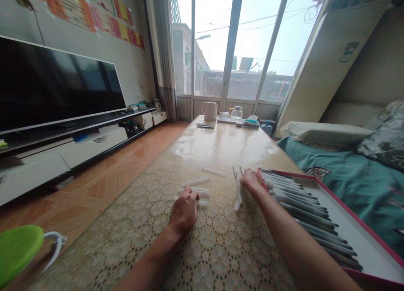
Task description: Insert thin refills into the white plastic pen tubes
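Observation:
My left hand (185, 209) is closed, its curled fingers down on a small group of clear plastic tubes (203, 193) lying on the patterned tabletop. Another tube (195, 182) lies just beyond the fingertips, and a single tube (213, 172) rests farther forward. To the right, my right hand (251, 180) is closed in a pinch beside the box's near left corner. Thin dark sticks (234, 172) jut out at its fingertips, with a translucent tube (237, 204) below them. The fingertips themselves are partly hidden.
A red-edged box (353, 213) holds a row of slender grey, dark-ended pen-like sticks (315, 217). At the table's far end stand a pitcher (210, 111), a glass jar (236, 113) and a tray. A green stool (20, 246) is at lower left; a bed or sofa flanks the right.

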The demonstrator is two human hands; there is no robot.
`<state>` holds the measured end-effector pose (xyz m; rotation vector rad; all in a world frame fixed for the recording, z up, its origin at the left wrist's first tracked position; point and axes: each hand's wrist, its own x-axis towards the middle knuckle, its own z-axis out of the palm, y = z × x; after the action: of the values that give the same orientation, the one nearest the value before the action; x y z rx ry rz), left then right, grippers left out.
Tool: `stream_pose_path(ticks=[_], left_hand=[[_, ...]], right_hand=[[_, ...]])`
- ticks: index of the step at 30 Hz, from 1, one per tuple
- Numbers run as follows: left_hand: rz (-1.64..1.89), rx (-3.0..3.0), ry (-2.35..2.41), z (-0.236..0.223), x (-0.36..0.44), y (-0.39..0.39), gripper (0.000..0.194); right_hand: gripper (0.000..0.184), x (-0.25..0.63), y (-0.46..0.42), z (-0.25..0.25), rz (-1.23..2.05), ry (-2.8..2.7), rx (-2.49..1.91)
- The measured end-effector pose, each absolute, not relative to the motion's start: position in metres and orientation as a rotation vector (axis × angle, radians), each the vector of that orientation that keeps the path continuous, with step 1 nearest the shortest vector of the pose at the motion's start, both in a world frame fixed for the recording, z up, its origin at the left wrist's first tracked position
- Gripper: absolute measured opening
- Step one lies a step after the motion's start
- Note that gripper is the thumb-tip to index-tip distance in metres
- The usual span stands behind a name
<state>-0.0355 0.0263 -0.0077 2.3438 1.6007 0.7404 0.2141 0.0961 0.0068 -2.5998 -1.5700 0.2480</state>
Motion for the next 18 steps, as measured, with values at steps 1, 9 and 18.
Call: stream_pose_path(ticks=[1, 9, 18], left_hand=[[0.759, 2.341, 1.584, -0.007, -0.035, 0.026, 0.015], [1.168, 1.970, 1.349, -0.002, -0.026, 0.024, 0.013], [1.283, 1.981, 1.350, -0.003, -0.020, 0.022, 0.037]], right_hand=[[0.027, 0.214, 0.096, 0.008, 0.260, -1.558, -2.616], [0.021, 0.208, 0.065, 0.028, 0.089, -1.551, -2.475], [0.010, 0.172, -0.024, 0.017, 0.261, -1.527, -1.690]])
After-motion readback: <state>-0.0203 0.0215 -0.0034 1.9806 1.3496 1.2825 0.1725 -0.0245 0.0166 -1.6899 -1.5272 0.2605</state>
